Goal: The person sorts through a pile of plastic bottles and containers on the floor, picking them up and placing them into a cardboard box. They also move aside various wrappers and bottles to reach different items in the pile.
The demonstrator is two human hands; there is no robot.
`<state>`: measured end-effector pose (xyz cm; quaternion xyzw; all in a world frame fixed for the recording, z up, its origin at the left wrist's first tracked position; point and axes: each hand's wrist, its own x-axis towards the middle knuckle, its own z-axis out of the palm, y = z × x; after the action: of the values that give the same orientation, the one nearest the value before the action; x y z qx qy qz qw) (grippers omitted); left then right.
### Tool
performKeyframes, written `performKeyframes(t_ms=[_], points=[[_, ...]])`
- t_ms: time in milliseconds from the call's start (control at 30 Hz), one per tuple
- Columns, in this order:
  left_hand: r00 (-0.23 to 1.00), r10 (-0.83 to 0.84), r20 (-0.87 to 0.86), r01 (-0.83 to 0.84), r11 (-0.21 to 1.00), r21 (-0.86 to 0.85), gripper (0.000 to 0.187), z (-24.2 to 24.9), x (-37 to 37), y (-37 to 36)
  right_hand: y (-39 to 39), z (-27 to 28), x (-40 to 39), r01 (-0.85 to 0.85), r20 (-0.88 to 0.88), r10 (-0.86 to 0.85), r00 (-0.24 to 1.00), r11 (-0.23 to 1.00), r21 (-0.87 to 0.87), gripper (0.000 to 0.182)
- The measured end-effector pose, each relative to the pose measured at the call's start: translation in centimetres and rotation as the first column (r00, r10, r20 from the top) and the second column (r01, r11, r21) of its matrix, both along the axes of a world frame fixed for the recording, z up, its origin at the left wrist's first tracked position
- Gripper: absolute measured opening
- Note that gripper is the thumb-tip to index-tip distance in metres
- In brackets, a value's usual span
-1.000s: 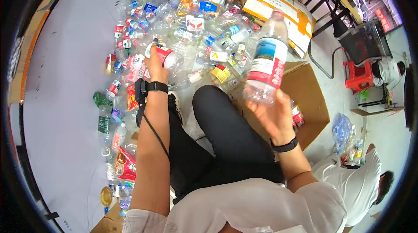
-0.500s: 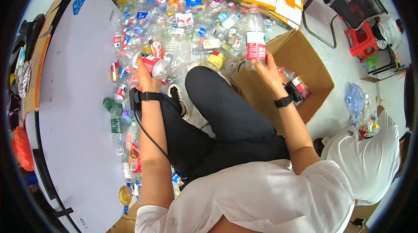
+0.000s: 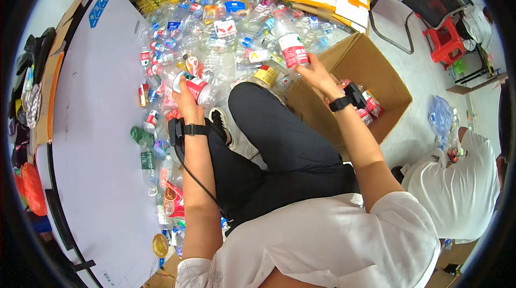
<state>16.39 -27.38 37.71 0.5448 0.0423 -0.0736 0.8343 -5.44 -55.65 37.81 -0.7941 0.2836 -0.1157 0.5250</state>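
Lit brightly, with soft shadows in the folds of the white shirt [image 3: 328, 229]. Bowed strongly toward the edges, darkening to black at the corners.

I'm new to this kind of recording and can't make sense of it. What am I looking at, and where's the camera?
There's no machine here: these are a person's bare hands, seen from a camera worn on the head, looking forward and down. The left hand holds a red-labelled bottle; the right hand grips a second bottle near its base. Many loose plastic bottles cover the floor ahead. Beside the right arm, an open cardboard box contains more bottles.
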Motion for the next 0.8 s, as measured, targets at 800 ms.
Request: performKeyframes(t_ms=[800], points=[[0.998,-0.059,-0.006,0.06,0.989,0.133,0.04,-1.4,0.1,-1.2,-2.6,-1.0,-24.0,0.363,-0.14,-0.343,0.929,0.918,0.16,0.057]])
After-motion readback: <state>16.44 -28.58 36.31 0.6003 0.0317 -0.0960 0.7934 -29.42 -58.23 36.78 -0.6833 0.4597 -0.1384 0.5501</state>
